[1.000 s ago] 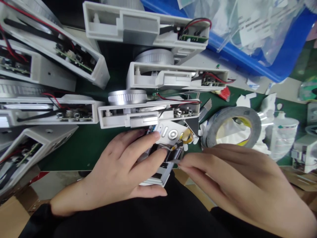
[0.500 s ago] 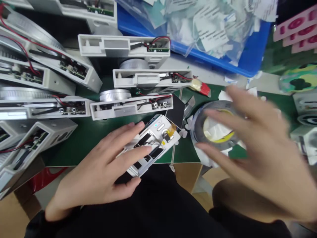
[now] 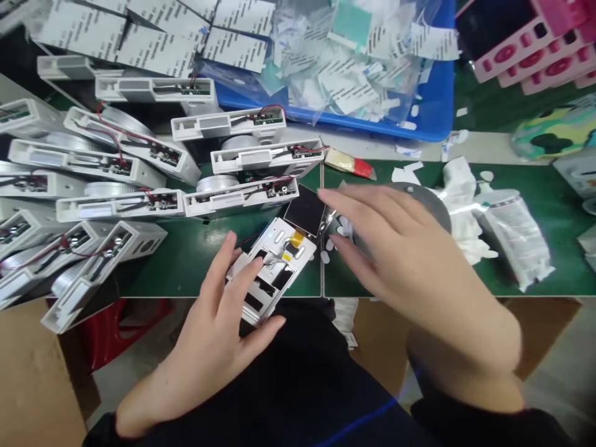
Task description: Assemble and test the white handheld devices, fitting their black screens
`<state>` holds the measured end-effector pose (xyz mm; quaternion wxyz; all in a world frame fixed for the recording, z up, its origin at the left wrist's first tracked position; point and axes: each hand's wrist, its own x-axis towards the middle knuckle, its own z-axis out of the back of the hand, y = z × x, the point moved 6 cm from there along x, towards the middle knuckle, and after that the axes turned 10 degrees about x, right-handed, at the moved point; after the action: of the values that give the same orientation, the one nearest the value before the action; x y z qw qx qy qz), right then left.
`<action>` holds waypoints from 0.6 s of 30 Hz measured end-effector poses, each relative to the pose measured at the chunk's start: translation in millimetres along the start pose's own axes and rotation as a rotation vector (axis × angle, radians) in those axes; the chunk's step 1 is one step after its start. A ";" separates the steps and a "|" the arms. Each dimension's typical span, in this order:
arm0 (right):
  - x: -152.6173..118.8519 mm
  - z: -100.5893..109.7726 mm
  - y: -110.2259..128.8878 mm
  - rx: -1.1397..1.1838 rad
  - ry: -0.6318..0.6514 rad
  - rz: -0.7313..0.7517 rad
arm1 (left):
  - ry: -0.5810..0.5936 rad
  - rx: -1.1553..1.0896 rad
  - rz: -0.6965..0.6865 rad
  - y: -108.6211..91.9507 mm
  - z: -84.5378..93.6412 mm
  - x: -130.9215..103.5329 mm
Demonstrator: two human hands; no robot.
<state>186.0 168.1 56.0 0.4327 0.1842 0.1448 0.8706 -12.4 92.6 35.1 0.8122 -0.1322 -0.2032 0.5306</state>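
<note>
A white device panel (image 3: 274, 267) with black pads and yellow tape lies tilted at the front edge of the green table. My left hand (image 3: 233, 304) rests on its left side, fingers apart, the thumb at its lower edge. Joined or close to the panel's upper end is a dark square screen (image 3: 305, 210). My right hand (image 3: 382, 242) is just right of the screen, thumb and fingers apart, nothing visible between them. Beneath and behind it is a grey tape roll (image 3: 426, 202), mostly hidden. A metal blade shows near the right fingertips.
Several white housings (image 3: 242, 197) with red wires stand at the left. A blue tray (image 3: 395, 127) of films and scraps is behind. A red-tipped yellowish tool (image 3: 349, 164) lies in front of it. Pink casings (image 3: 526, 62) are at the back right, a clear wrapped packet (image 3: 516, 239) at the right.
My right hand has moved left from over the tape roll towards the screen. My left hand stays on the panel. The camera view has shifted, showing more of the table.
</note>
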 end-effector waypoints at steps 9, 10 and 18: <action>-22.3 -21.2 30.6 0.359 -0.185 -0.341 | -0.015 -0.058 0.002 -6.4 -0.5 -15.1; -20.0 -25.2 29.6 0.352 -0.197 -0.379 | -0.016 -0.055 -0.009 -6.8 0.4 -15.2; -7.4 -37.8 21.8 0.407 -0.116 -0.487 | 0.013 -0.038 -0.093 -4.3 -3.8 -11.3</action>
<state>158.0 145.9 29.8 0.5899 0.2764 0.3309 0.6827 -11.2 80.5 31.4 0.8347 -0.1412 -0.2140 0.4873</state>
